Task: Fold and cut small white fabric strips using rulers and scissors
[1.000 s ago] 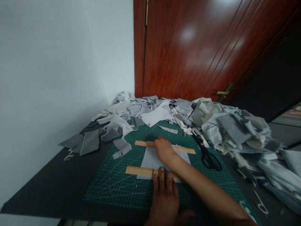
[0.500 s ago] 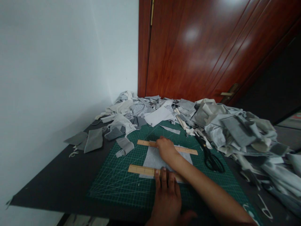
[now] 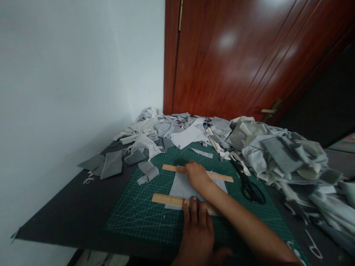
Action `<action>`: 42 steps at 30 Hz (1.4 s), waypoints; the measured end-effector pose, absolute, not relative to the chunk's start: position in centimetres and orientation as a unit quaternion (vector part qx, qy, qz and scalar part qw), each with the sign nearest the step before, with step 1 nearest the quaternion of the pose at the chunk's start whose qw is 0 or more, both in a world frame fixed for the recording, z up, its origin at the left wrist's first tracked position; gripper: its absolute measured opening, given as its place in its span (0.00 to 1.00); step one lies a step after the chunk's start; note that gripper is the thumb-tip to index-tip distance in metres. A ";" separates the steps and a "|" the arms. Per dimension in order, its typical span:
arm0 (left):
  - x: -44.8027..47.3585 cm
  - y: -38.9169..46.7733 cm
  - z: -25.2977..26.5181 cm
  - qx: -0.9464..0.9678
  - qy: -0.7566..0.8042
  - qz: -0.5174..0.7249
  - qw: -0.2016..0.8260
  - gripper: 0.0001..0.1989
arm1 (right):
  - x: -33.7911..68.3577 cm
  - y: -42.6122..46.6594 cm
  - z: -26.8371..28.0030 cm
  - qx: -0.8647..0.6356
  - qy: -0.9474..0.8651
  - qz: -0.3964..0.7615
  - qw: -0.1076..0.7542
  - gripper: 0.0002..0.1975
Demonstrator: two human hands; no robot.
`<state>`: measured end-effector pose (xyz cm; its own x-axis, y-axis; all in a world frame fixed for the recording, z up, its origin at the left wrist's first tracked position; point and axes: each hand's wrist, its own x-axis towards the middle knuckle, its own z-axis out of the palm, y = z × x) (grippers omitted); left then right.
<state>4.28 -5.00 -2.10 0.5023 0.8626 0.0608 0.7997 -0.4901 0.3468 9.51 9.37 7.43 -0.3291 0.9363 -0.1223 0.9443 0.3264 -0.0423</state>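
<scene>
A light grey piece of cloth (image 3: 181, 184) lies flat on a green cutting mat (image 3: 130, 210). One wooden ruler (image 3: 222, 177) crosses its far edge and another wooden ruler (image 3: 166, 200) crosses its near edge. My left hand (image 3: 196, 229) presses down on the near ruler with its fingers stretched out and slightly spread. Reaching across from the right, my right hand (image 3: 197, 174) is closed at the far ruler, its fingertips partly hidden. Its forearm covers part of the cloth and the right end of the near ruler.
Black-handled scissors (image 3: 251, 190) rest on the mat's right side. Fabric scraps (image 3: 177, 127) are heaped along the back, with a taller cloth pile (image 3: 283, 151) at right. Grey pieces (image 3: 111, 164) lie at left on the dark table (image 3: 69, 214). A wall and a wooden door (image 3: 222, 62) stand behind.
The view has shifted very slightly. Both hands, the rulers and the cloth otherwise keep their places.
</scene>
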 end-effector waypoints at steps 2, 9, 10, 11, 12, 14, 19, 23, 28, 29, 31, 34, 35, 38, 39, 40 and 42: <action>4.3 -5.0 -1.7 0.854 0.486 0.108 0.152 0.51 | 9.5 9.3 7.7 0.580 0.812 -0.055 0.041 0.18; 4.3 -4.9 -1.2 0.852 0.484 0.096 0.174 0.51 | 9.5 9.5 7.7 0.581 0.811 -0.058 0.042 0.19; 4.2 -4.9 -1.2 0.852 0.484 0.096 0.174 0.51 | 9.5 9.5 7.6 0.580 0.811 -0.058 0.042 0.19; 4.2 -4.9 -1.2 0.852 0.484 0.097 0.174 0.51 | 9.5 9.5 7.6 0.580 0.812 -0.058 0.042 0.19; 4.2 -4.9 -1.2 0.853 0.484 0.098 0.172 0.51 | 9.6 9.5 7.5 0.579 0.812 -0.058 0.042 0.19; 4.2 -5.0 -1.2 0.853 0.485 0.101 0.166 0.51 | 9.6 9.5 7.5 0.577 0.814 -0.058 0.041 0.19; 4.2 -5.0 -1.1 0.850 0.490 0.106 0.163 0.49 | 9.7 9.4 7.6 0.573 0.817 -0.057 0.038 0.18; 4.2 -5.0 -1.2 0.843 0.504 0.124 0.144 0.51 | 9.7 9.6 7.8 0.579 0.812 -0.053 0.042 0.17; 4.3 -4.7 -1.6 0.841 0.512 0.120 0.125 0.49 | 9.7 10.1 7.9 0.575 0.815 -0.058 0.040 0.15; 4.3 -4.7 -1.7 0.843 0.510 0.118 0.123 0.49 | 9.7 10.0 8.0 0.575 0.815 -0.060 0.039 0.16; 4.3 -4.5 -1.6 0.845 0.508 0.113 0.120 0.49 | 9.7 9.8 8.4 0.574 0.816 -0.061 0.034 0.16; 4.3 -4.4 -1.4 0.844 0.512 0.107 0.119 0.51 | 9.6 9.1 9.0 0.561 0.826 -0.058 0.010 0.16; 4.3 -4.4 -1.4 0.843 0.514 0.106 0.118 0.51 | 9.6 8.9 9.0 0.548 0.834 -0.059 -0.012 0.17; 4.2 -4.3 -1.4 0.843 0.515 0.106 0.111 0.50 | 9.5 8.1 8.4 0.466 0.870 -0.110 -0.118 0.19; 4.2 -4.3 -1.5 0.844 0.515 0.106 0.108 0.50 | 9.5 7.9 7.9 0.429 0.878 -0.142 -0.158 0.19; 4.2 -4.3 -1.6 0.845 0.514 0.107 0.105 0.50 | 9.6 7.7 7.4 0.396 0.880 -0.176 -0.196 0.19; 4.1 -4.3 -1.9 0.845 0.514 0.111 0.097 0.50 | 9.9 7.5 6.2 0.358 0.866 -0.235 -0.256 0.16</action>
